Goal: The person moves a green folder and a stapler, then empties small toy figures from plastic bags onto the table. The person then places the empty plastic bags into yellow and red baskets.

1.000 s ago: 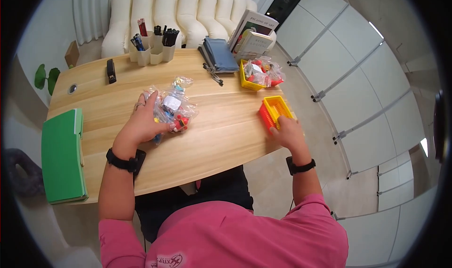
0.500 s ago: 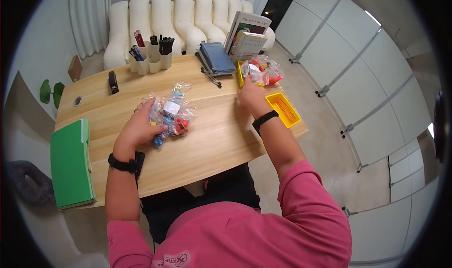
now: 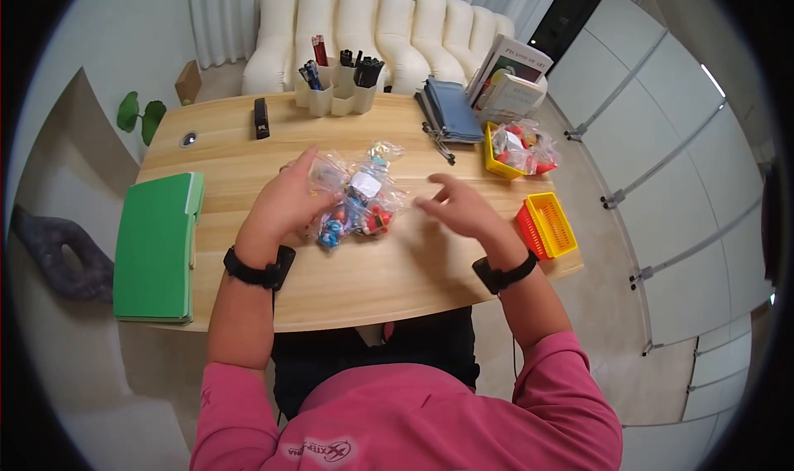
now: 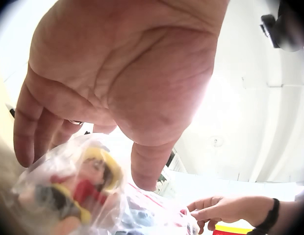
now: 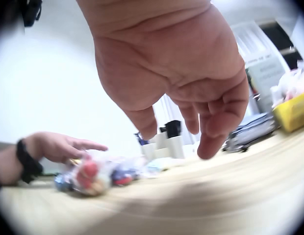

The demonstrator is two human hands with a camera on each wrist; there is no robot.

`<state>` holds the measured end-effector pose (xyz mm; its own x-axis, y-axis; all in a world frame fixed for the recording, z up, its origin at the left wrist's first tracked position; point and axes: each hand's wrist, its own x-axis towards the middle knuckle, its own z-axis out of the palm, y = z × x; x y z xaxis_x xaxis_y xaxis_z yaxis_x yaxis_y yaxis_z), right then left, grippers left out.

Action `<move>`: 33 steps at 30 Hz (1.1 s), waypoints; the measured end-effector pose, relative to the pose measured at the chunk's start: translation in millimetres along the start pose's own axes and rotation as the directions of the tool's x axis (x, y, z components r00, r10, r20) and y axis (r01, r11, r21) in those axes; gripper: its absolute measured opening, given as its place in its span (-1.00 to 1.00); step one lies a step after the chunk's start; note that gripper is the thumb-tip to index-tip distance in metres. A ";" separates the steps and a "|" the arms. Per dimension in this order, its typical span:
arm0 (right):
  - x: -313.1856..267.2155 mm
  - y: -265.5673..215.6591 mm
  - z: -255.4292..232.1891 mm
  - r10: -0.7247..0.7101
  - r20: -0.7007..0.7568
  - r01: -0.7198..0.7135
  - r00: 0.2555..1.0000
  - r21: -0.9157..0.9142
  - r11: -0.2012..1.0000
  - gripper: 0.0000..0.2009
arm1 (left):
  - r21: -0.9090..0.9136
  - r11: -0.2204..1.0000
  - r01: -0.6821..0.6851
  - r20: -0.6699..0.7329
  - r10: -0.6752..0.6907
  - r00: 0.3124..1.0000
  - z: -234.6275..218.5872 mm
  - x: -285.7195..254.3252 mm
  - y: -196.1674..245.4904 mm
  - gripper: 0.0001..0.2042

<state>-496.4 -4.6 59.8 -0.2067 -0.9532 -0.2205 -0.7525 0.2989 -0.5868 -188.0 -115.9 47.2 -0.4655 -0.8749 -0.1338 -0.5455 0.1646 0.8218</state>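
A pile of clear plastic bags (image 3: 365,188) with small colourful figurines inside lies mid-table. My left hand (image 3: 289,194) rests at its left side, fingers straight and thumb spread. Up close in the left wrist view, a bagged figurine (image 4: 90,183) with a yellow hat and red top sits under that palm, fingertips right at the plastic. My right hand (image 3: 459,208) hovers over the table just right of the pile, fingers loosely bent, holding nothing. Farther right stand a red basket (image 3: 531,233) and a yellow basket (image 3: 565,238), one nested in the other.
A yellow basket (image 3: 501,168) full of bagged figurines stands at the back right, beside blue folded pouches (image 3: 455,111) and upright books (image 3: 509,74). Pen holders (image 3: 354,99) and a black stapler (image 3: 261,119) are at the back. Green folders (image 3: 157,248) lie at left.
My right hand went from the nested baskets to the filled yellow basket, then came back left towards the pile. My left hand has stayed at the bags. The head view has shifted.
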 end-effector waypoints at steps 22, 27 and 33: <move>47.2 9.5 36.8 -0.242 0.064 0.206 0.968 0.348 0.915 -0.70 | 0.169 0.947 -0.273 -0.155 0.299 0.942 21.1 -3.5 11.1 -0.21; 21.2 4.8 24.8 -0.503 0.046 0.436 0.863 0.435 0.788 -0.80 | -0.070 0.910 -0.409 0.145 0.415 0.898 48.8 -3.5 44.1 -0.43; 23.3 12.2 26.1 -0.550 0.141 0.247 0.823 0.783 0.571 -0.60 | 0.069 0.924 -0.376 0.178 0.360 0.916 54.9 -3.1 38.1 -0.75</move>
<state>-494.0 -22.0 27.1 0.3316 -0.9429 0.0308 0.0086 -0.0297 -0.9995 -245.6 -81.9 48.6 -0.7465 -0.6612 0.0749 -0.3767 0.5127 0.7715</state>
